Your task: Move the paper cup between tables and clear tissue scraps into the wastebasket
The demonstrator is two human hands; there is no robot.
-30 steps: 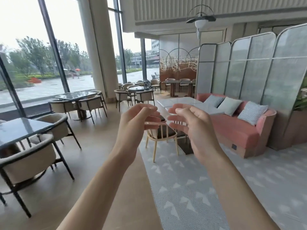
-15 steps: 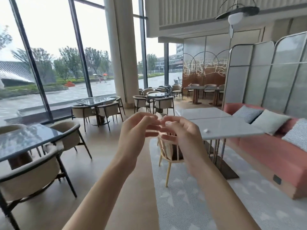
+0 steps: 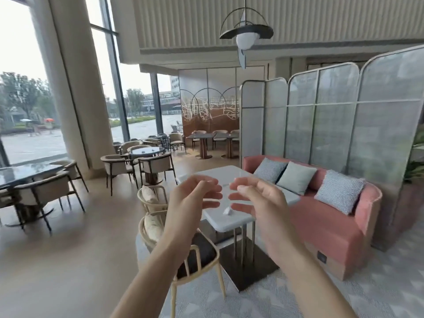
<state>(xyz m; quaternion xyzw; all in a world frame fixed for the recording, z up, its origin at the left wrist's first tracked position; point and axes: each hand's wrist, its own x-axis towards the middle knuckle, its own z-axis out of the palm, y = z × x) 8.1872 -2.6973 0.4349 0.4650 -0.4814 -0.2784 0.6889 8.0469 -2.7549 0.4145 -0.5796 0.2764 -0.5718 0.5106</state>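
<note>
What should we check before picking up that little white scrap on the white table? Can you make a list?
1. Tissue scrap in sight on the white table: ok.
2. Left hand holds nothing: ok.
3. Right hand holds nothing: ok.
4. Hands close enough to touch the scrap: cannot tell.
5. Wastebasket in sight: not ok.
6. Paper cup in sight: not ok.

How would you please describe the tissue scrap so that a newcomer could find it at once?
Start at the pink sofa against the glazed screen; right before it stands a white table. The tissue scrap lies near that table's near end, a small crumpled white wad and the only loose item visible on the top.
</note>
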